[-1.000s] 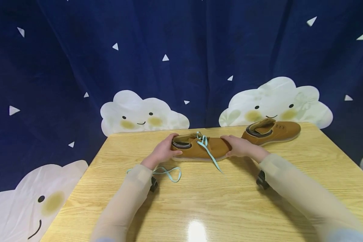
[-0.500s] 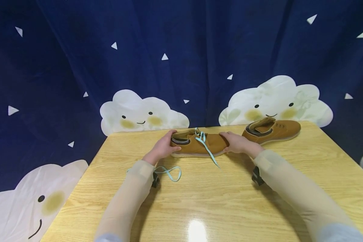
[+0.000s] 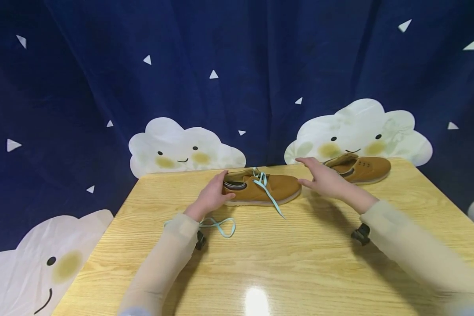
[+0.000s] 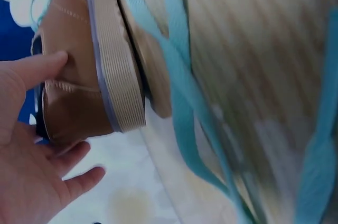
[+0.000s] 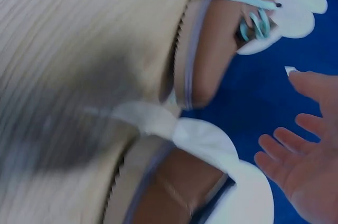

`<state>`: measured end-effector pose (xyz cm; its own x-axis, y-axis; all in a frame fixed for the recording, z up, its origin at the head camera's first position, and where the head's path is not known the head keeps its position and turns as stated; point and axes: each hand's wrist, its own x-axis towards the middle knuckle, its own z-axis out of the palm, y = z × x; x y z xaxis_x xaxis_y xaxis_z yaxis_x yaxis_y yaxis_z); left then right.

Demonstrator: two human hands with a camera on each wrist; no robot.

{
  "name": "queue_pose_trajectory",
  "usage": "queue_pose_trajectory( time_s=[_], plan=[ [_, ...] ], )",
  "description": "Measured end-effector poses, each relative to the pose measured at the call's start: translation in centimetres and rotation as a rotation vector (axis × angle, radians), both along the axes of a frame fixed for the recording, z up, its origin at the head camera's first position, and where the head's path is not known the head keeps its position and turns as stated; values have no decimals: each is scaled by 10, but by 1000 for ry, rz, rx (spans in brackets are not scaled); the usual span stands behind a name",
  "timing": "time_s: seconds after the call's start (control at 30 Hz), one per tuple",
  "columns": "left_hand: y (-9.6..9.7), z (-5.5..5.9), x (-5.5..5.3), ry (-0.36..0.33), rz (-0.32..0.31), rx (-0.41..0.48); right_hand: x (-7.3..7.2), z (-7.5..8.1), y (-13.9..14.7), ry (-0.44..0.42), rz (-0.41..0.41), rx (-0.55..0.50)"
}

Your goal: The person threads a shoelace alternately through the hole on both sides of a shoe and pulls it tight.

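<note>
In the head view, a laced brown shoe (image 3: 280,186) lies on its sole at the centre of the frame, on the wooden table (image 3: 260,259), toe toward the right. The left hand (image 3: 211,195) grips its heel, thumb on the near side and fingers around the back. The right hand (image 3: 327,178) is just right of the toe, thumb and fingers extended and separated, clear of the laced shoe. Behind it, right of centre, lies a second shoe (image 3: 373,169), its heel partly hidden by that hand. A light-blue shoelace (image 3: 266,191) passes through the laced shoe; one end hangs over the near side. A loose lace (image 3: 223,226) lies left of centre, partly covered by the left sleeve (image 3: 162,263). In the left wrist view, the left hand occupies the left edge, its thumb against the laced shoe at upper left. In the right wrist view, partly blurred, the right hand is at the right edge, fingers spaced; the laced shoe is at upper centre, the second shoe at the bottom.
</note>
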<state>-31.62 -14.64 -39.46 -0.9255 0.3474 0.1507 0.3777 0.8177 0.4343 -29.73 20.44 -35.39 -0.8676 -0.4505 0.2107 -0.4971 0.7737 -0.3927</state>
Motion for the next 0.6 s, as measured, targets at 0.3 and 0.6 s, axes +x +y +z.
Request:
queue_pose_trajectory(
  time_s=[0.3, 0.6],
  plan=[
    [15, 4, 18, 229, -74, -25, 14, 21, 55, 66, -76, -69],
    [41, 16, 31, 228, -165, 83, 7, 27, 107, 6, -212, -90]
  ],
)
